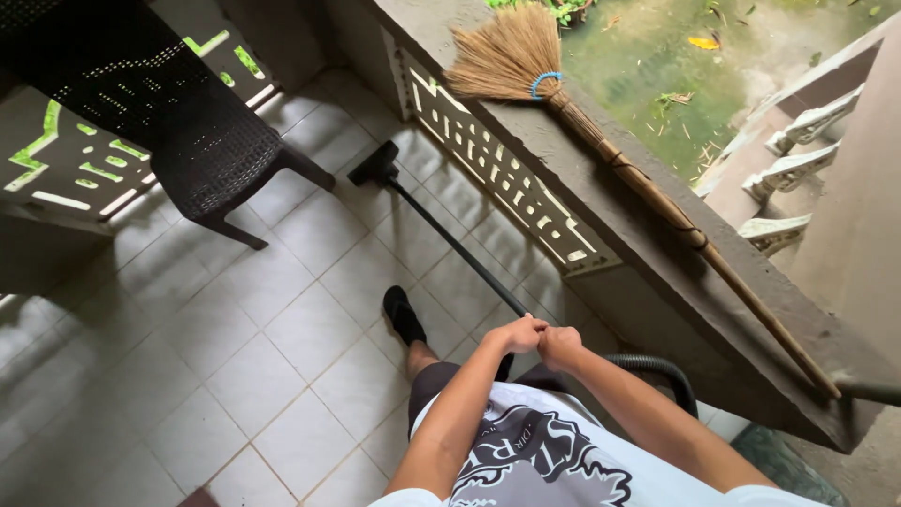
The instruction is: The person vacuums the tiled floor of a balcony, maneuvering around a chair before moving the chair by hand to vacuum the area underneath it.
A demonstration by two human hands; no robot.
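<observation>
I have both hands closed around the upper end of a black vacuum wand (455,246). My left hand (519,332) is curled into a fist on the tube, knuckles up, and my right hand (559,346) is wrapped just beside it, the two touching each other. I cannot see the fingertips of either, as they fold under the tube.

From my hands the wand runs away and to the left, slanting down to the floor, where its black floor head (375,165) rests flat on the pale tiled floor (253,376). A ribbed black hose (662,371) loops out just to the right of my right hand and curves down behind my forearm.

Just below and left of my left hand my own foot in a black shoe (404,314) stands on the tiles. Well beyond the hands, up and left, a dark woven chair (202,150) stands on the tiles, its near leg close to the floor head but apart from it.

To the right of my hands runs a low concrete wall (648,272) with a pierced white panel (497,174) on its inner face. A straw broom (601,141) with a wooden stick lies along the top of the wall, bristles at the far end, bound with a blue band. Beyond the wall lies green, mossy ground (676,56).
</observation>
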